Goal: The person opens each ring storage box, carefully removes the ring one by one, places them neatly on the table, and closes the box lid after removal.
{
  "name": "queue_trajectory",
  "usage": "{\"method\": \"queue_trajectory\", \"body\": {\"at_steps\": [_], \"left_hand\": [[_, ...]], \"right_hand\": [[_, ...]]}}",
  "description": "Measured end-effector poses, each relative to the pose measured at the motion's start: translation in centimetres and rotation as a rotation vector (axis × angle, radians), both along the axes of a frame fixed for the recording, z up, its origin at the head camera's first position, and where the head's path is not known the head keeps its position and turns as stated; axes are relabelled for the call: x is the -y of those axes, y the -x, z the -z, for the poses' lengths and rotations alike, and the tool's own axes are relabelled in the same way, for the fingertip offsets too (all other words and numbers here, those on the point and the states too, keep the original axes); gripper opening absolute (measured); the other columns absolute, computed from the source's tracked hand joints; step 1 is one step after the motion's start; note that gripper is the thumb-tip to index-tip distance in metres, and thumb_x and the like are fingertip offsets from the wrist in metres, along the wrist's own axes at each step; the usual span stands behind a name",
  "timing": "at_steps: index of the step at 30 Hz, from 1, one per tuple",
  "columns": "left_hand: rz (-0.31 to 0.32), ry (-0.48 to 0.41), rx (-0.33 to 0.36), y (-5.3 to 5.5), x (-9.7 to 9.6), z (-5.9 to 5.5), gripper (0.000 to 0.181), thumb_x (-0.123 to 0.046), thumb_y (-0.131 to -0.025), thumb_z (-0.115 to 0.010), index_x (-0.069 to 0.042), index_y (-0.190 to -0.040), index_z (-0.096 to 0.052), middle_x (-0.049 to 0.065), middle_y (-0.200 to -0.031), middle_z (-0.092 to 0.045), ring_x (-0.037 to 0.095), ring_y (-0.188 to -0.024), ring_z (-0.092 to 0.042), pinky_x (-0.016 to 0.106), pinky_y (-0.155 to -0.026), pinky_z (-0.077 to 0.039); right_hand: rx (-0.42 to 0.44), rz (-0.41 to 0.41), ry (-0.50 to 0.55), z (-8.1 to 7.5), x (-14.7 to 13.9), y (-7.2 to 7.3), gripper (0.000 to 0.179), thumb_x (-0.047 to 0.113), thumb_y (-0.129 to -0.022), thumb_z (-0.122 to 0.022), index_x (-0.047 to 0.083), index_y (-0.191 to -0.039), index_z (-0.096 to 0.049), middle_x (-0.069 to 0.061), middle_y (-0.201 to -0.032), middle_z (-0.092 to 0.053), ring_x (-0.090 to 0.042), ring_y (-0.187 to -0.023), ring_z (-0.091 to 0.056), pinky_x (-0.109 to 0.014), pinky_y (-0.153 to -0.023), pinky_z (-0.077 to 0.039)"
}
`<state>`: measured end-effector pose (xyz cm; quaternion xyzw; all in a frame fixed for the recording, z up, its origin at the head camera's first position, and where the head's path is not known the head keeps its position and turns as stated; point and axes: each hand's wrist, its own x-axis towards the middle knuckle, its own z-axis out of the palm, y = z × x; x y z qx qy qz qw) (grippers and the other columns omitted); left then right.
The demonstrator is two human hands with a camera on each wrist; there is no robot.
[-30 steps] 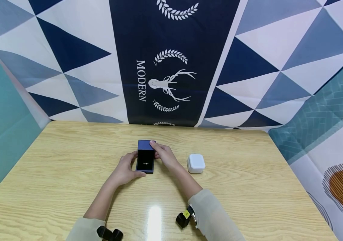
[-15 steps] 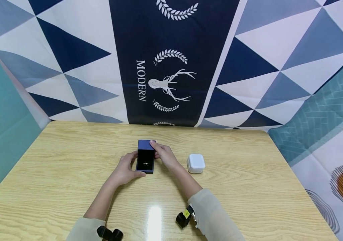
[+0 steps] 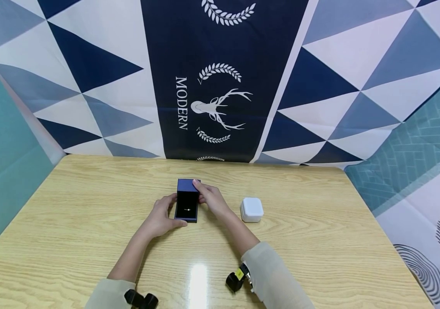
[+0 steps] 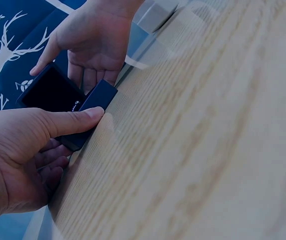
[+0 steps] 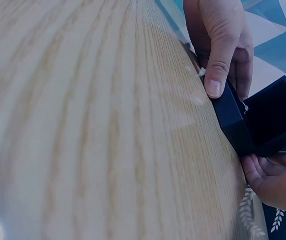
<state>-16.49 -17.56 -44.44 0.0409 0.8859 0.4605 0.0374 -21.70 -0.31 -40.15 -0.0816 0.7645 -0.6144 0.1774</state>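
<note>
A small dark blue ring box (image 3: 186, 185) stands on the wooden table with its lid raised. Inside its black lining sits a ring (image 3: 187, 210) with a small bright stone, seen also in the right wrist view as a ring (image 5: 245, 107) at the slot. My left hand (image 3: 160, 218) grips the base from the left, thumb along the front edge and fingers behind the side. On the lid's right side my right hand (image 3: 213, 199) pinches, thumb on top and the other fingers lower along the box. The lid's back is hidden in the head view.
To the right of the ring box stands a small white rounded box (image 3: 252, 209). The wooden table (image 3: 304, 240) ends at a patterned cloth backdrop (image 3: 212, 128). Each forearm wears a dark wrist camera (image 3: 235, 281) near the sleeve.
</note>
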Motion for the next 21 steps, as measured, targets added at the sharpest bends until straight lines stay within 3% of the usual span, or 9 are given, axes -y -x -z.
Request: {"method": "queue_trajectory", "body": {"at_steps": [2,7,14,21], "left_hand": [[-0.002,0.003,0.001,0.0,0.0,0.0,0.088,-0.018,-0.070,-0.083,0.000,-0.142,-0.036,0.018,-0.134,-0.049,0.032,-0.121,-0.040,0.047,-0.099,-0.041],[-0.003,0.002,0.005,0.1,0.0,0.1,0.089,-0.019,-0.070,-0.083,-0.001,-0.142,-0.035,0.018,-0.134,-0.049,0.031,-0.121,-0.040,0.047,-0.099,-0.041],[-0.002,0.001,0.010,0.1,0.0,0.2,0.089,-0.019,-0.070,-0.083,-0.001,-0.143,-0.035,0.018,-0.135,-0.048,0.032,-0.122,-0.039,0.047,-0.100,-0.040],[-0.004,0.007,0.009,0.1,0.1,0.3,0.090,-0.020,-0.070,-0.083,-0.002,-0.143,-0.034,0.017,-0.135,-0.048,0.031,-0.123,-0.038,0.048,-0.101,-0.039]], "right_hand": [[-0.008,0.002,-0.004,-0.8,0.0,-0.5,0.051,0.036,-0.098,-0.044,-0.006,-0.123,-0.057,-0.021,-0.101,-0.064,-0.034,-0.098,-0.057,-0.047,-0.094,-0.045],[-0.009,0.004,-0.013,-0.8,0.0,-0.5,0.051,0.037,-0.098,-0.045,-0.005,-0.123,-0.057,-0.019,-0.101,-0.065,-0.032,-0.097,-0.058,-0.046,-0.094,-0.045],[0.006,0.004,-0.008,2.4,-0.1,1.5,0.055,0.044,-0.095,-0.047,-0.002,-0.122,-0.059,-0.017,-0.101,-0.065,-0.027,-0.094,-0.060,-0.045,-0.092,-0.046],[-0.014,0.024,-0.017,2.9,0.0,1.6,0.059,0.052,-0.093,-0.047,0.002,-0.121,-0.062,-0.012,-0.099,-0.067,-0.016,-0.086,-0.060,-0.035,-0.087,-0.049]]}}
